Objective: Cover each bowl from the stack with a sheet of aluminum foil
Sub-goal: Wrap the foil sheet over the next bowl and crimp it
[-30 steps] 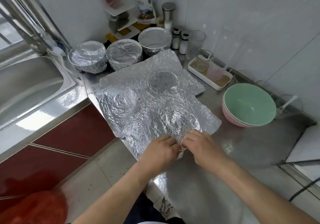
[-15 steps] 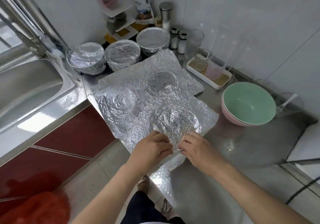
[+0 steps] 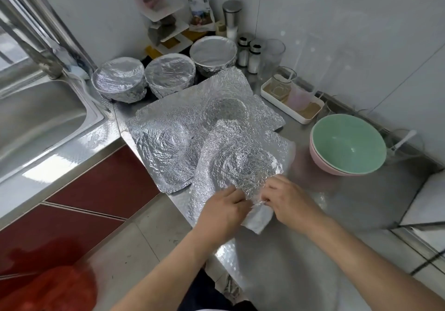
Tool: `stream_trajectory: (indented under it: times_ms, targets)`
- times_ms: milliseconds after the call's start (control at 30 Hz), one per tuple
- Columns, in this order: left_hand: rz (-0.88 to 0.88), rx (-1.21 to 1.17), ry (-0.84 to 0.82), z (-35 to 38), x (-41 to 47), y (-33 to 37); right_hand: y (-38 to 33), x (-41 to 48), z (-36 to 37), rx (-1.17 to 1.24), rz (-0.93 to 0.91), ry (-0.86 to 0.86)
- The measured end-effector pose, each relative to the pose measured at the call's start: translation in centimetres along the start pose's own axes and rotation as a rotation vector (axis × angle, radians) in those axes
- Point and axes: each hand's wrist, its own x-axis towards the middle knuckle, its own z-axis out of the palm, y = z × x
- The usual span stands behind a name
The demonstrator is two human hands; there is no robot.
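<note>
Your frame bright, daylight from upper left; glare on foil [image 3: 240, 156], sink [image 3: 41, 118]; edges bowed, slightly soft.

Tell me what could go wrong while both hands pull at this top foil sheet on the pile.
The left hand and right hand pinch the top foil sheet at one near corner, close together, so the crumpled foil could tear there. The lower sheets lie under it and overhang the counter edge, so they might drag along and slide off.
</note>
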Motion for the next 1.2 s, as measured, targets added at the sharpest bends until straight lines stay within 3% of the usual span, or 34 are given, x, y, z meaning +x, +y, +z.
stream_trajectory:
  times_ms: [267, 467, 767, 900, 1200]
  targets:
    - [-0.184, -0.233, 0.130, -1.3, 0.9, 1.4, -0.6, -0.6, -1.6, 0.183, 0.153, 0.066]
    - [-0.094, -0.199, -0.014, -1.6, -0.7, -1.2, -1.8, -0.9, 0.1, 0.165, 0.090, 0.018]
    - [0.069, -0.085, 0.042, -0.9, -0.1, -0.7, -1.1, -0.6, 0.8, -0.075, -0.083, 0.048]
    - [0.046, -0.042, 0.079, -0.1, 0.4, 0.4, 0.3, -0.5, 0.0, -0.075, -0.156, 0.016]
    - [-0.086, -0.159, 0.073, -2.1, -0.2, -0.2, -0.2, -0.8, -1.8, 0.101, -0.021, 0.026]
